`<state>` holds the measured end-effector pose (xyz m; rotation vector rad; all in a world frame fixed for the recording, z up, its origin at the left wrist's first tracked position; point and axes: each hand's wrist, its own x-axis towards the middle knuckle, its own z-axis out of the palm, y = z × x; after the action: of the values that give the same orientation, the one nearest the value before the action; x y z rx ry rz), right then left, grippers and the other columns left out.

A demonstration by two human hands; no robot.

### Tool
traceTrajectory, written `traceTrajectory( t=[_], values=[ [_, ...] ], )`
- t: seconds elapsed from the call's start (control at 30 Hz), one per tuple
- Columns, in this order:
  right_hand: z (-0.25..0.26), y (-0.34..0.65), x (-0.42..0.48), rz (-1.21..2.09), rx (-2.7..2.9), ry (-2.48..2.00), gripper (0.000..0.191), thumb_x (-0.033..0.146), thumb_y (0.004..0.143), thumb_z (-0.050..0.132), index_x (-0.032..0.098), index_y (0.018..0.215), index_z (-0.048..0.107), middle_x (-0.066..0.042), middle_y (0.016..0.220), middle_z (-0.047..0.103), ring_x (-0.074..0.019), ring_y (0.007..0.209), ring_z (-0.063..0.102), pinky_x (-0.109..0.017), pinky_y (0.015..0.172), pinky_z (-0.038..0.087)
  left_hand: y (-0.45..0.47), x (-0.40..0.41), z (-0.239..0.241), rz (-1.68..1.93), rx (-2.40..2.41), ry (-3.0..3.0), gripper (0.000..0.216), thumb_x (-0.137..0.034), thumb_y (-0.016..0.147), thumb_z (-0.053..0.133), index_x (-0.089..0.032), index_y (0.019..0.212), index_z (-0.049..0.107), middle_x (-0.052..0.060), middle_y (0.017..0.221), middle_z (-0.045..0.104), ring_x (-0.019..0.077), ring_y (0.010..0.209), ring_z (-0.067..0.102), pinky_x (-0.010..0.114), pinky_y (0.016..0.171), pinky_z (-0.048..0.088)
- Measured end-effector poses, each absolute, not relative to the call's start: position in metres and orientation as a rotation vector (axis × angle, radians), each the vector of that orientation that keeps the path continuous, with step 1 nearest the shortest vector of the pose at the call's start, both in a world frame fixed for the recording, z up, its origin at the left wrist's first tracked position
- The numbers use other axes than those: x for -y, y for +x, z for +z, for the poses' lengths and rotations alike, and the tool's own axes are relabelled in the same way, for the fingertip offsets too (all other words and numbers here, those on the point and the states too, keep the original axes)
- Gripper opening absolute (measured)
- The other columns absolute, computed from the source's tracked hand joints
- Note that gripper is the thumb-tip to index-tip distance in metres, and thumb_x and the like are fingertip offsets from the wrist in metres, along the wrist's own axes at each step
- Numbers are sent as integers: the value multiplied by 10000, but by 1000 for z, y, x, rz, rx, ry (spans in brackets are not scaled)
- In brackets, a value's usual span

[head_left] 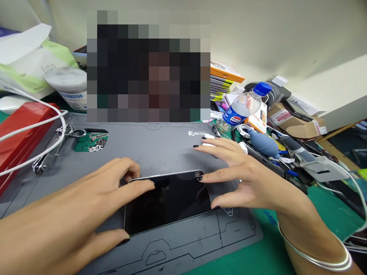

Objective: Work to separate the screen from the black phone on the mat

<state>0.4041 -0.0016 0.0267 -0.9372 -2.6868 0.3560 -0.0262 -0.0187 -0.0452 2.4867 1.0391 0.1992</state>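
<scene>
Black glass faces up on the smartphone [172, 206], which lies on the grey WKTOO-printed work mat [160, 149], squarely between the two hands; its long axis runs from left to right, the right end set slightly farther from the wearer. The left hand [97, 202] has the closer hold; its thumb is at the near left corner, its index finger reaches over the screen along the far edge, and the remaining fingers curl at the far left corner, so the phone's left end is held between them. The right hand [245, 173] is spread wide at the opposite end; its index fingertip meets the far right corner, its thumb is by the right short edge, and its other fingers reach out above the mat; whether that thumb presses or merely rests, I cannot tell. Silver bangles [345, 261] circle the right wrist; beyond that hand stand a Pepsi bottle [235, 114] and a blue-grey air blower bulb [262, 143]; a red box [25, 133] lies at far left, crossed by white cable [31, 124].
</scene>
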Motion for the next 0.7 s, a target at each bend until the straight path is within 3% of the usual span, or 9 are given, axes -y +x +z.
traceTrajectory(
  t=[0.1,0.27,0.47,0.7],
  values=[
    [26,402,4,336,2685,-941,382,586,1012,958,323,1289,936,-165,1733,731,-439,1701,594,-730,1405,442,-24,20,-43,175,-1032,2453,806,-422,1037,778,-596,1765,479,-9,1682,693,324,1404,836,296,977,772],
    [24,399,8,285,2692,-921,386,577,1029,940,297,1295,920,-188,1714,739,-441,1688,608,-719,1386,478,-22,23,-43,182,-1074,2482,828,-480,992,805,-563,1763,513,4,1688,699,371,1400,833,301,827,776],
    [27,399,7,234,2696,-934,371,562,1042,935,281,1284,916,-198,1673,764,-445,1648,651,-715,1365,512,15,29,-37,451,-1203,2417,608,-603,937,785,-484,1533,775,33,1357,850,422,1375,808,429,1031,754],
    [27,403,6,203,2688,-936,360,547,1030,947,269,1256,918,-208,1665,769,-455,1643,656,-715,1360,523,7,26,-37,500,-1269,2408,624,-560,922,794,-486,1541,769,32,1360,856,426,1346,823,435,1017,760]
  ],
)
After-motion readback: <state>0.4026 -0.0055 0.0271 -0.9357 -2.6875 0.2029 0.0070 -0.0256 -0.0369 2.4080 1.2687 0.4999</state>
